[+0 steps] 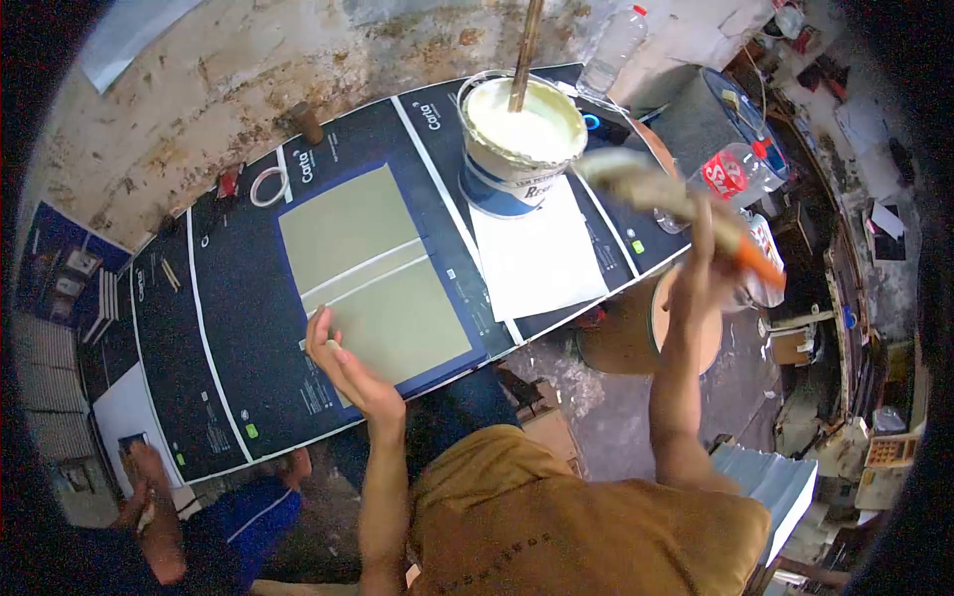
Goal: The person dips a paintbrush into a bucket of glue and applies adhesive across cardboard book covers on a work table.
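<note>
My right hand (pixel 701 248) is wrapped round a brush (pixel 646 187) with an orange handle end, raised right of the glue bucket and blurred by motion. The bucket (pixel 512 179) holds a creamy white substance and an upright stick (pixel 527 55); it stands on white paper (pixel 547 263). My left hand (pixel 353 372) has its fingers apart at the lower left edge of a book cover (pixel 397 318). Two greenish-grey boards with a narrow strip between them lie on the cover's blue sheet.
A tape roll (pixel 268 187) and a small brown cylinder (pixel 306 123) lie near the wall. Plastic bottles (pixel 613 50) stand at the back right. Another person's hands (pixel 149 477) work at the lower left over white paper (pixel 124 407). A round stool (pixel 696 328) is below the table's right edge.
</note>
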Tool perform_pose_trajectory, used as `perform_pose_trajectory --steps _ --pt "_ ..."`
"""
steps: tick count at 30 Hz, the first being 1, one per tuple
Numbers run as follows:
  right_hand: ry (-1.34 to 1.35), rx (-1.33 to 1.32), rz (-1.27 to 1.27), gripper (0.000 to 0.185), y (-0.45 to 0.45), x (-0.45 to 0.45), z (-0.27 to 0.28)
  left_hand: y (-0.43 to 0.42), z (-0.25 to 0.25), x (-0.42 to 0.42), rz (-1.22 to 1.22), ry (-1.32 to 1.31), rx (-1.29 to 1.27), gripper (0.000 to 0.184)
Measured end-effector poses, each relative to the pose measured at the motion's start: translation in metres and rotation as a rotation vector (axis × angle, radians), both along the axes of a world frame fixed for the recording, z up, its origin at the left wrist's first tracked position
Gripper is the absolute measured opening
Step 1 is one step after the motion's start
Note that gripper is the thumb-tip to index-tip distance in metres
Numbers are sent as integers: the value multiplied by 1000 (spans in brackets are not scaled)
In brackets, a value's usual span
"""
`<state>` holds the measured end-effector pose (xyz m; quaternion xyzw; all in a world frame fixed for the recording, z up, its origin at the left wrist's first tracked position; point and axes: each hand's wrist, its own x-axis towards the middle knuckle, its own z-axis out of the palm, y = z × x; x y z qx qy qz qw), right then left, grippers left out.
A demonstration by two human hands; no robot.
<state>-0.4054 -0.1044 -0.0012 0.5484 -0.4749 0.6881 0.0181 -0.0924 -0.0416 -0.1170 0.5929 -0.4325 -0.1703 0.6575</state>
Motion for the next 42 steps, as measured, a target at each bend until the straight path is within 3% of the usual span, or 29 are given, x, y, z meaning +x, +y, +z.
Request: perform_pose_trajectory --steps 3,6,8,11,15,18,21,25,28,29,33,35,37,40,41,42 --pt "65 105 116 14 -86 3 36 2 0 0 2 -32 6 42" --pt "317 248 68 29 -185 3 13 4 2 5 -1 -105 -2 39" --pt "487 416 105 42 -204 17 10 5 5 4 -3 -120 -13 37" --pt "630 604 138 46 -242 10 -23 6 5 4 -1 -84 -26 35" --pt "600 665 190 44 -241 11 13 7 5 6 3 -100 -29 35" --pt "556 475 175 46 -242 5 47 6 4 5 -9 -83 -43 34" --pt "583 493 132 51 -235 12 71 6 3 5 -13 -51 -59 34" --pt "689 592 126 57 -237 17 56 9 7 5 -1 -16 -33 34" --pt "652 874 294 51 -212 33 68 9 4 8 17 -31 -34 33" --pt "743 709 298 45 -235 18 55 9 3 8 21 -44 -36 33" --pt "688 969 279 41 -225 30 90 8 2 10 7 105 -52 34" --pt "764 931 380 40 -229 33 102 7 11 13 -10 300 -45 36" --pt "841 912 354 38 -237 50 109 9 15 22 -14 262 -110 39" --pt "1195 547 417 39 -231 96 113 16 15 37 -46 305 -111 43" --pt "1192 430 299 45 -220 114 103 17 16 41 -65 335 -109 45" --pt "1312 652 178 38 -161 163 129 19 14 45 -90 384 -98 45"
